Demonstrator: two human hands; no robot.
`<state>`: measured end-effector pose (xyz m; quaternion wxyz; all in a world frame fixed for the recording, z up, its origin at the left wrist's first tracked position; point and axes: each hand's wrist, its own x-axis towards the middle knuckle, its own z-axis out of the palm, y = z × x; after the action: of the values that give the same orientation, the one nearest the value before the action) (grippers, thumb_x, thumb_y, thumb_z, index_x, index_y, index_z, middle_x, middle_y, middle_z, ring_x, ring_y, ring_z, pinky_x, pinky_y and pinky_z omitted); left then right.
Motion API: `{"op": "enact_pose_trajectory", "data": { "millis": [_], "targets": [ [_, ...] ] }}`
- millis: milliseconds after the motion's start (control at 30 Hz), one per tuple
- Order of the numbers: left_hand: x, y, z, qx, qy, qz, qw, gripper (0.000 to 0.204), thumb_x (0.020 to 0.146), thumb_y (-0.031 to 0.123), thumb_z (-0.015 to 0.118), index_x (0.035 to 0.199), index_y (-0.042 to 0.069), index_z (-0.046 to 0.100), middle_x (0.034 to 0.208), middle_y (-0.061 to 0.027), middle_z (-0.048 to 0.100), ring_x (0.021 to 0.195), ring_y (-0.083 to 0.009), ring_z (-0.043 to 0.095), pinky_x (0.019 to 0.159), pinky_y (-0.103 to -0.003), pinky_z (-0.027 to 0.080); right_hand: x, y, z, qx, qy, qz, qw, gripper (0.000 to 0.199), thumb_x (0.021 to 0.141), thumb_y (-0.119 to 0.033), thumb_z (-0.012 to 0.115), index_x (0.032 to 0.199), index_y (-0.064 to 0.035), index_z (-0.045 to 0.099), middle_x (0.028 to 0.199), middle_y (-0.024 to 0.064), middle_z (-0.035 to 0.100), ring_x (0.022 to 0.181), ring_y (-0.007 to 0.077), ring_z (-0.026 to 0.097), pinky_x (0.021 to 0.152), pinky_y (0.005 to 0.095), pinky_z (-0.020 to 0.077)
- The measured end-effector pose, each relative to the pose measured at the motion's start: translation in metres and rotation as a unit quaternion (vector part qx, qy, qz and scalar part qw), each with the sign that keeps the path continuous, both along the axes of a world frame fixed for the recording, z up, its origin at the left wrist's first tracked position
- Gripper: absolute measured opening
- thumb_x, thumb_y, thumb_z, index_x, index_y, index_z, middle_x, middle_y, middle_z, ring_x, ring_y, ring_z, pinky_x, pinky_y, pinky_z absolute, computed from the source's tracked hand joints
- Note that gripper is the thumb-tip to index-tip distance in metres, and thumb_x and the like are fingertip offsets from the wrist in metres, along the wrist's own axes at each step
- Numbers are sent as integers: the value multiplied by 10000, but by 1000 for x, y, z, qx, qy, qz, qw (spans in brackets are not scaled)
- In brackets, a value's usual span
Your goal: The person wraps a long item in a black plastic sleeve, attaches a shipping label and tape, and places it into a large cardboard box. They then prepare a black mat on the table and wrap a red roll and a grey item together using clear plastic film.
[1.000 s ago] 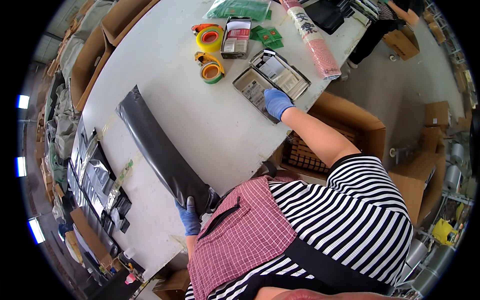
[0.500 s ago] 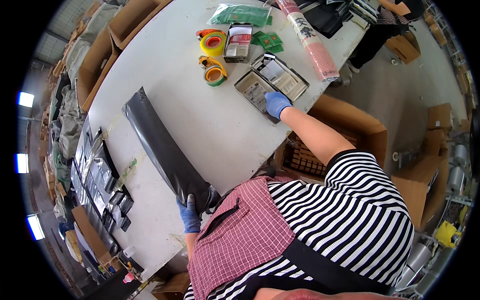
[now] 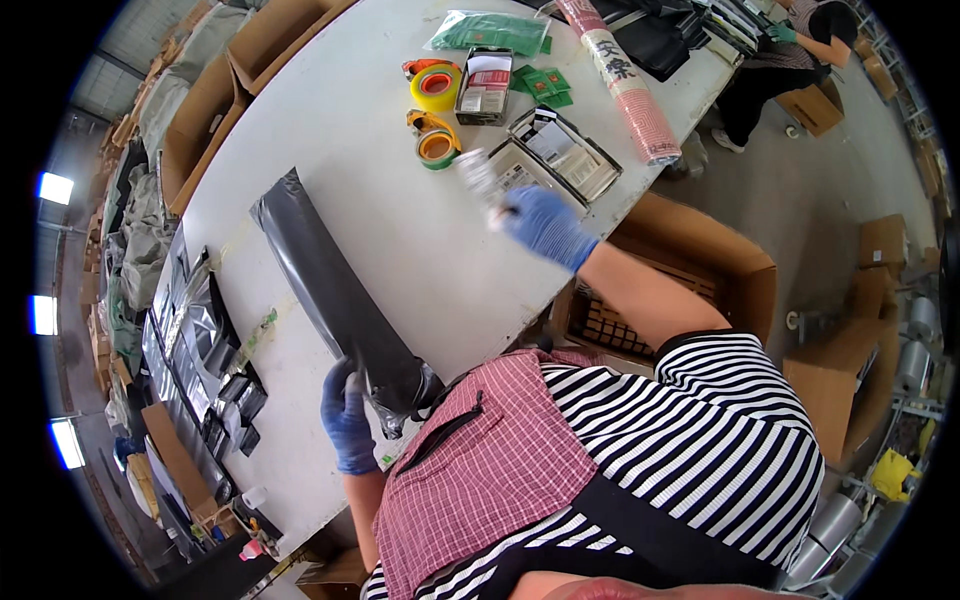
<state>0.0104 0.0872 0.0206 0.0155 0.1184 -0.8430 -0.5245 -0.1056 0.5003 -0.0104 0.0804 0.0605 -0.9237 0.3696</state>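
Observation:
A long parcel wrapped in black plastic (image 3: 335, 290) lies slantwise on the white table, its near end close to my apron. Beside that near end is my left hand (image 3: 347, 418) in a blue glove, fingers stretched along the parcel's left edge and not wrapped round it. My right hand (image 3: 548, 228), also gloved, is closed on a white printed label (image 3: 480, 182) that is smeared by motion. Just beyond this hand stands an open shallow box (image 3: 520, 165) holding printed labels. Joined or close to it is a second box (image 3: 567, 150) with more paper slips.
Two tape dispensers (image 3: 436, 140), a box of cards (image 3: 485, 85) and green packets (image 3: 545, 85) lie farther back. A red-and-white roll (image 3: 625, 85) is at the table's right edge. Below it stands a carton (image 3: 690, 225). Black plastic pieces (image 3: 215, 350) lie left. Another person (image 3: 790, 60) works back right.
My right hand has lifted a label out of the box and come nearer. My left hand has loosened from the parcel's near end and shifted left.

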Motion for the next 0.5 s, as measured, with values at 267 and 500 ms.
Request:
{"op": "enact_pose_trajectory", "data": {
  "millis": [267,500],
  "targets": [
    [-16,89,37,221,-106,-104,964,271,988,186,630,1160,-21,659,969,-38,685,847,-114,616,780,-246,501,72,-130,51,-116,-41,250,961,280,872,-272,666,1005,-27,645,934,208,665,891,396,659,801,434,543],
    [0,74,43,293,-80,-72,950,266,952,128,637,1172,-20,639,1009,-70,692,861,-122,628,766,-258,511,80,-136,46,-291,-179,200,918,292,909,-236,693,1067,9,666,817,77,647,729,146,630,682,306,536]
  ]
}}
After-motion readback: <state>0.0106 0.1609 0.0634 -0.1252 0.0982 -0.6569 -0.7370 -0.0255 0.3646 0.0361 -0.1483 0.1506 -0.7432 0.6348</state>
